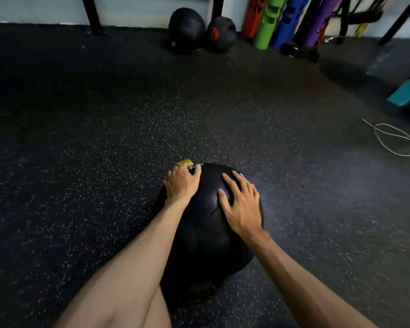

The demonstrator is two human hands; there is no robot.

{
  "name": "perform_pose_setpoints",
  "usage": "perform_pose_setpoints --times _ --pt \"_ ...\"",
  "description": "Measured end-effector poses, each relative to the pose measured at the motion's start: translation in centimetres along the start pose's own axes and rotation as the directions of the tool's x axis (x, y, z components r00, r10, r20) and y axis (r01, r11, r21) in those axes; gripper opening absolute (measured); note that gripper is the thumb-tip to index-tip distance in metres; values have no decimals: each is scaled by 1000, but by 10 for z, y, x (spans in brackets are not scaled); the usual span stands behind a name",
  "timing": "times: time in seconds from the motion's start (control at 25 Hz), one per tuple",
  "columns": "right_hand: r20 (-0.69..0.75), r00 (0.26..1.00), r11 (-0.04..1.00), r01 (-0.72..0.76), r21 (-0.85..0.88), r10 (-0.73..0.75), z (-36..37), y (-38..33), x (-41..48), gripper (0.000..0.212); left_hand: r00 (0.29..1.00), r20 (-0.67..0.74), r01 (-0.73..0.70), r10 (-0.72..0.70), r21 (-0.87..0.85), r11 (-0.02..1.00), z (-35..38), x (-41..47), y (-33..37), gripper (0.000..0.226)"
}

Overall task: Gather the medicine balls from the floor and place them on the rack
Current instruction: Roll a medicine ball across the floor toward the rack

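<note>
A big black medicine ball [206,233] sits on the speckled floor [81,138], right under the person. The left hand [181,184] is on its far left side, fingers bent round the curve by a yellow tag [184,162]. The right hand [240,204] lies flat on top, fingers spread wide. A second black ball [186,29] and a red-patched ball [221,33] sit by the wall, beside coloured tubes [266,22]

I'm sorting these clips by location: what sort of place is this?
Probably a gym: speckled rubber floor, a large medicine ball, two more balls by the wall, and coloured tubes leaning there.
</note>
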State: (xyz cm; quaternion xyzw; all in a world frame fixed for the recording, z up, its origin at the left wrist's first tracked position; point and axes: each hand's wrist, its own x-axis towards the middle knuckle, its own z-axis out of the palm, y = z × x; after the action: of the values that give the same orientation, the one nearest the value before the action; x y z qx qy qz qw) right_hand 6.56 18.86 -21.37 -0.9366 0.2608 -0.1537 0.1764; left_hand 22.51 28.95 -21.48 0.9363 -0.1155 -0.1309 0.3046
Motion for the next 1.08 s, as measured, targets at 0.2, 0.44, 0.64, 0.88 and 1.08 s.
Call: perform_pose_setpoints --times 0.2,0.44,0.64,0.88,1.08 --pt "63 994 996 -92 18 90 6 7 54 57 988 -33 -150 150 -12 989 7 16 2 43" --pt "189 959 973 -224 52 210 20 -5 152 53 924 -193 -302 330 157 940 20 -38 -23 72" --pt "310 939 976 -190 111 147 37 -17 208 49 979 -159 -124 131 54 991 12 20 -12 70" --pt "21 987 976 152 156 -157 56 5 165 60 974 -58 211 -221 -143 967 -20 152 -10 77" --pt "6 996 976 88 201 -91 73 -16 238 56 940 -262 136 -219 -299 945 -18 157 -7 55"
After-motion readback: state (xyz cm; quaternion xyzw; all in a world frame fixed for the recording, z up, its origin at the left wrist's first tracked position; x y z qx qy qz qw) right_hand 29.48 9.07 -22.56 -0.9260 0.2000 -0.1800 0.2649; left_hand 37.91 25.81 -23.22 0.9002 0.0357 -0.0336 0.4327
